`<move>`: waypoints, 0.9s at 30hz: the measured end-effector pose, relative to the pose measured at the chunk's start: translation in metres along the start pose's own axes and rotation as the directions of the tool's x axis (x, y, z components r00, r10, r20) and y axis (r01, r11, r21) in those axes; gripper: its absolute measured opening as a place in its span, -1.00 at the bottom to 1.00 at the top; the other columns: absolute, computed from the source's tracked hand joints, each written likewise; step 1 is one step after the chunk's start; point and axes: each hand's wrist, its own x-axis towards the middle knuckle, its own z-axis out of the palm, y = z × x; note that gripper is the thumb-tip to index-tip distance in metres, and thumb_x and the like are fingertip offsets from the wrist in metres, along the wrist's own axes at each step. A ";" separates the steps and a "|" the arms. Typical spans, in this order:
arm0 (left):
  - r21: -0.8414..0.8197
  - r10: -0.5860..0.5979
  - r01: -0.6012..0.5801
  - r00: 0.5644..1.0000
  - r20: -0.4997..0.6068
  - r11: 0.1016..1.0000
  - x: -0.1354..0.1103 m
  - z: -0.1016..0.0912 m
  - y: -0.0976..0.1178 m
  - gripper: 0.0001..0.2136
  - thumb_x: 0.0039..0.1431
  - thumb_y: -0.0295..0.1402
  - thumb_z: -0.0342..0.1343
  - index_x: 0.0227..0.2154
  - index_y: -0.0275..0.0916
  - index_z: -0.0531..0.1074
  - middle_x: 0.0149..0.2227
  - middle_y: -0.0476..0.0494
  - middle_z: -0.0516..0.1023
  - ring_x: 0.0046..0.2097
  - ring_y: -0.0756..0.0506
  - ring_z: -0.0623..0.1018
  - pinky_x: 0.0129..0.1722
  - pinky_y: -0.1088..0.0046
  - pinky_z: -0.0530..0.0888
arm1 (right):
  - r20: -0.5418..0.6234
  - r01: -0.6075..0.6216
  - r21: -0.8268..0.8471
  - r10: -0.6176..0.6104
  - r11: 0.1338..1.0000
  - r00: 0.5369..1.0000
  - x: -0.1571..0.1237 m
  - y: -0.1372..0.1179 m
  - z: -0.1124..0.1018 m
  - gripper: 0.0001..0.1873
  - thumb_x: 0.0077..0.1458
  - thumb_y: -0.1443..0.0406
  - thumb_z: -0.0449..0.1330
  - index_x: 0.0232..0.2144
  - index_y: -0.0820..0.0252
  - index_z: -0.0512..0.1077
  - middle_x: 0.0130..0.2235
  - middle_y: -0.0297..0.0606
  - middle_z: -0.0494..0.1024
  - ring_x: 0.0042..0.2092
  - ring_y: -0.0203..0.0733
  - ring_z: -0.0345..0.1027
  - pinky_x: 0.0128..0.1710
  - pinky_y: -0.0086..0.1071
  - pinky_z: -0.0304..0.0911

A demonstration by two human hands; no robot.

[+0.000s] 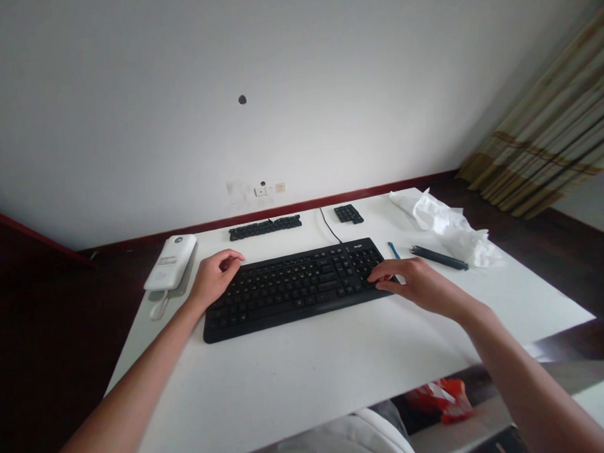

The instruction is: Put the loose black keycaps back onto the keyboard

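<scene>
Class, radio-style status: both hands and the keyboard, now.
Left hand on keyboard left end, fingers curled. Right hand flat on right end. Pen and blue tool lie beside it.

Both hands [215,276] [413,280] forward, fingers curled

Keyboard [297,285] lies across the middle of the tabletop [308,366]. Left hand [213,278] rests at its left end, right hand [415,283] at its right end, fingers [380,274] on the keys. Power bank [170,261] sits left of the keyboard, near the tabletop's left edge. Behind the keyboard, by the wall: a strip of loose keys [264,227], a smaller key block [348,214] to its right. Right of the keyboard lies a pen [439,258]; crumpled wrapping [447,225] behind it.
</scene>
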 end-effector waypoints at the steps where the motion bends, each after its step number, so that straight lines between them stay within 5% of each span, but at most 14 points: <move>1: 0.002 0.000 0.000 1.000 0.000 1.000 0.000 0.000 0.000 -0.82 0.25 -0.26 0.13 -0.28 -0.17 0.62 -0.24 -0.07 0.68 -0.26 -0.09 0.58 -0.21 0.41 0.44 | -0.007 0.008 -0.007 -0.008 1.000 1.000 0.000 0.001 0.001 -0.75 0.29 0.18 0.18 -0.13 0.02 0.65 -0.04 -0.24 0.69 -0.09 -0.05 0.60 -0.02 -0.18 0.51; 12: -0.003 -0.002 0.002 1.000 -0.002 1.000 0.000 0.000 0.004 -0.81 0.24 -0.24 0.13 -0.28 -0.18 0.62 -0.27 -0.08 0.68 -0.27 -0.10 0.57 -0.22 0.41 0.44 | -0.116 0.174 -0.221 -0.203 0.960 0.972 -0.010 -0.008 0.018 -0.66 0.40 0.34 0.03 -0.11 0.08 0.63 -0.06 -0.19 0.68 -0.04 -0.06 0.59 -0.03 -0.14 0.54; 20: 0.018 0.015 -0.015 1.000 -0.006 1.000 -0.001 0.000 0.007 -0.81 0.24 -0.26 0.12 -0.29 -0.18 0.62 -0.30 -0.05 0.66 -0.32 -0.08 0.54 -0.23 0.41 0.43 | -0.359 0.072 -0.433 -0.246 0.898 0.900 -0.034 -0.012 0.056 -0.64 0.33 0.37 0.12 0.07 0.07 0.59 0.07 -0.15 0.66 -0.01 0.03 0.60 0.03 -0.02 0.54; 27: 0.017 0.011 -0.011 1.000 -0.007 1.000 -0.001 0.001 0.004 -0.82 0.25 -0.26 0.13 -0.29 -0.17 0.62 -0.27 -0.05 0.67 -0.29 -0.08 0.56 -0.22 0.42 0.44 | -0.402 0.046 -0.481 -0.268 0.875 0.875 -0.043 -0.014 0.073 -0.46 0.31 0.41 0.13 0.31 0.09 0.36 0.21 -0.09 0.56 0.11 0.05 0.54 0.11 0.01 0.48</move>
